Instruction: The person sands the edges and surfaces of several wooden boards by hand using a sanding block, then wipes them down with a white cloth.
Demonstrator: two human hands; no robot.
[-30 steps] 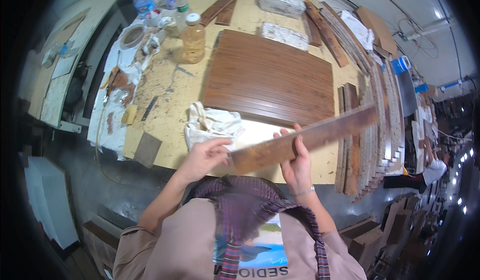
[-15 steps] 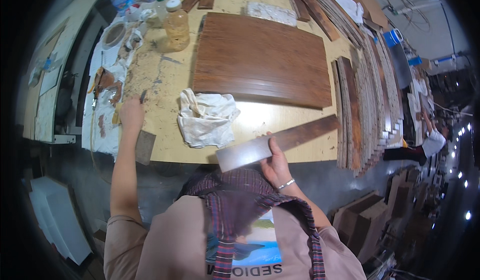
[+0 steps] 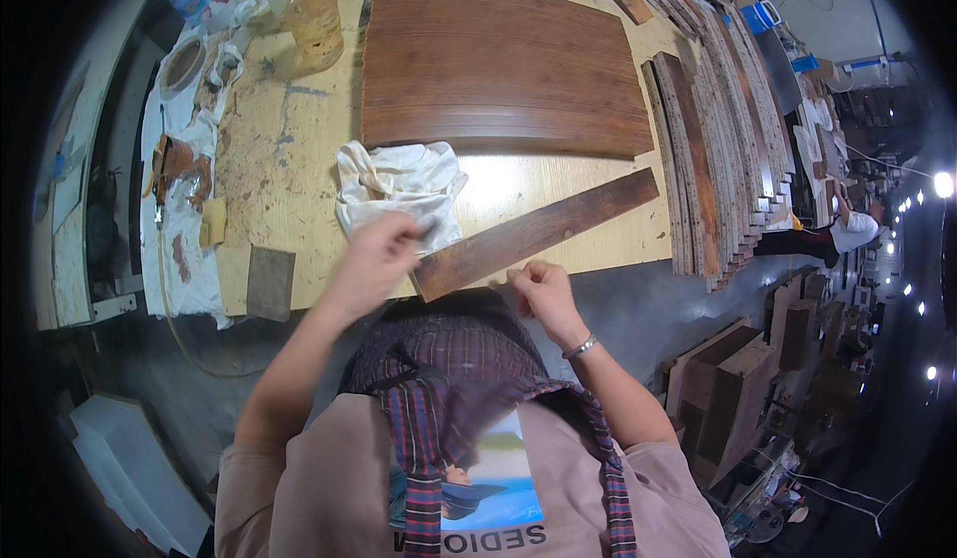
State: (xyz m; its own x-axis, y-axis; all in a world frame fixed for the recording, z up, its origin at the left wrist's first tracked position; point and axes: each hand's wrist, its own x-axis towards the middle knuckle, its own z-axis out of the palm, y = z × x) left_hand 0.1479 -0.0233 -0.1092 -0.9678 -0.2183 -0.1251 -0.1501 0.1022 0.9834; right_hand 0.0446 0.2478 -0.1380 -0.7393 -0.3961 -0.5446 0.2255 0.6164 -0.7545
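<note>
A dark brown wooden strip point(image 3: 543, 224) lies at a slant near the table's front edge, its near-left end at the edge. My left hand point(image 3: 371, 261) is over that end, blurred, fingers closed around a small dark object point(image 3: 429, 229) whose kind I cannot make out. My right hand point(image 3: 544, 294) is curled closed just in front of the strip's near side, with nothing visible in it. A crumpled white cloth point(image 3: 394, 181) sits behind my left hand. Beyond it lies a stack of brown wooden boards point(image 3: 503, 69).
Stacked strips point(image 3: 718, 149) line the table's right side. A lidded jar point(image 3: 315, 24) stands at the back left. Along the left edge are stained white sheeting point(image 3: 179, 249), a yellow block point(image 3: 212, 221) and a grey-brown flat piece point(image 3: 270, 284). Another person point(image 3: 852, 234) is far right.
My left hand has come from the table's left side to the strip. My right hand has let go of the strip, which lies flatter, showing brown instead of a shiny glare.
</note>
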